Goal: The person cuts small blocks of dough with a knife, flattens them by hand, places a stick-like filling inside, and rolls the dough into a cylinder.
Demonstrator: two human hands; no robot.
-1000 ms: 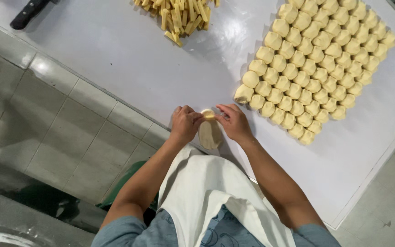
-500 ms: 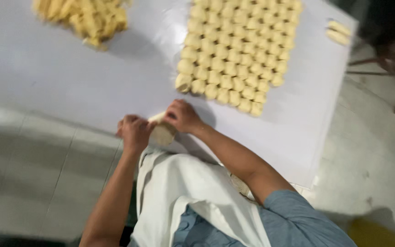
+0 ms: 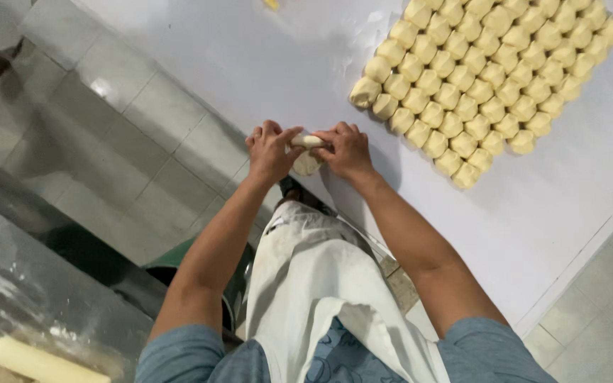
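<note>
Left hand [image 3: 269, 150] & right hand [image 3: 349, 150] both pinch one dough piece [image 3: 306, 152] at the tabletop [image 3: 250, 57] edge. Best w/ even pressure, sealing the fold fully. Then it matches the dough rows [image 3: 484, 78].

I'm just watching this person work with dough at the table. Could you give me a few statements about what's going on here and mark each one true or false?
1. Both hands, left hand and right hand, hold one piece of dough. True.
2. The shaped dough balls lie scattered in a loose heap. False: they sit in neat rows.
3. The person wears a white apron. True.
4. The white table top is dark wood. False: it is white.
5. The held dough touches the rows. False: it is apart from them.
</note>
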